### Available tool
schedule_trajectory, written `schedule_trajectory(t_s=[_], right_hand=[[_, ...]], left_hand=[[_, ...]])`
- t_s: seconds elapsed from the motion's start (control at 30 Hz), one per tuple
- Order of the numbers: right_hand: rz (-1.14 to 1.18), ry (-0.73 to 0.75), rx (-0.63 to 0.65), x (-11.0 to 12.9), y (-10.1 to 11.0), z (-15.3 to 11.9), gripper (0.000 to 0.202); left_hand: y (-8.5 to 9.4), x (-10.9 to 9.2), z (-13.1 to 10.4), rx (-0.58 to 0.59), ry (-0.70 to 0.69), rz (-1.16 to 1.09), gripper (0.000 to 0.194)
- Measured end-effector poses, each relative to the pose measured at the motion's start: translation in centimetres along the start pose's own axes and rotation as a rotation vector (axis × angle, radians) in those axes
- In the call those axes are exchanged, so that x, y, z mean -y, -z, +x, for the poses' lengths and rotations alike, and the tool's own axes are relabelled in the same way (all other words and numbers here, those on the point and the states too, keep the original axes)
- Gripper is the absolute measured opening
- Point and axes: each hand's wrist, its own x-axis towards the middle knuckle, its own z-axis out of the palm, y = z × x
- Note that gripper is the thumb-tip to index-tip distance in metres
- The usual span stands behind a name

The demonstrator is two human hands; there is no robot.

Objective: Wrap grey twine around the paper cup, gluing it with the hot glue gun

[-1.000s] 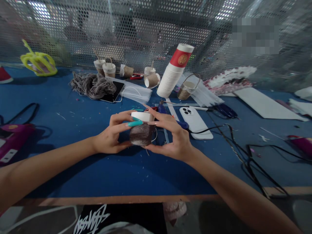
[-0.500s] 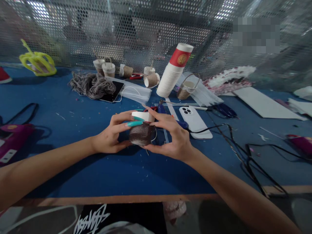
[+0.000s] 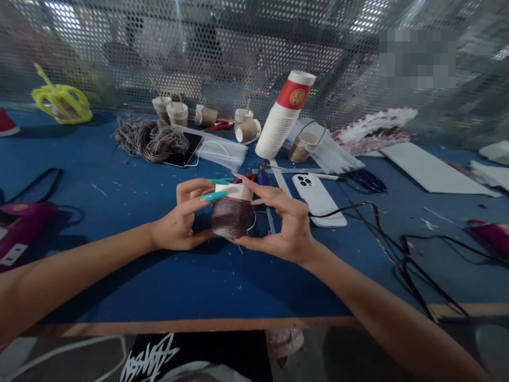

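Between my two hands is a paper cup (image 3: 230, 216), wound with dark brown cord over most of its side; a white band shows at its far end, with a thin red strip beside it. My left hand (image 3: 181, 217) grips it from the left, two long turquoise nails lying on the white part and the thumb low on the wound side. From the right, my right hand (image 3: 284, 217) holds it with the fingers at the white end and the thumb under the near end. A thin pale thread curves out at the cup's right.
Behind stand a tilted stack of paper cups (image 3: 278, 127), grey yarn (image 3: 149, 139) on a tablet (image 3: 186, 151), and several small wrapped cups (image 3: 177, 113). A white phone (image 3: 318, 199) and black cable (image 3: 377, 228) lie right; a purple glue gun (image 3: 26, 225) lies left.
The cup has tipped slightly, so more of its wound side and white band shows. My left fingers have shifted a little left along the white part.
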Motion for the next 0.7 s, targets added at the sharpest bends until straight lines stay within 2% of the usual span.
schedule_trajectory(t_s=[0.13,0.27,0.43,0.57,0.7], right_hand=[[0.037,0.002,-0.015,-0.2,-0.3,-0.3,0.08],[0.004,0.041,0.011,-0.3,-0.3,-0.4,0.09],[0.051,-0.033,-0.005,-0.3,-0.3,-0.4,0.09],[0.093,-0.009,-0.025,-0.3,-0.4,-0.4,0.088],[0.022,0.021,0.008,0.0,-0.2,-0.1,0.078]], left_hand=[[-0.1,0.0,0.1,0.016,0.057,0.008,0.111],[0.0,0.1,-0.1,0.052,0.083,-0.007,0.104],[0.0,0.3,-1.2,0.038,0.199,-0.118,0.093],[0.1,0.2,-1.3,0.039,0.193,-0.229,0.1],[0.1,0.0,-1.0,0.026,0.203,-0.265,0.105]])
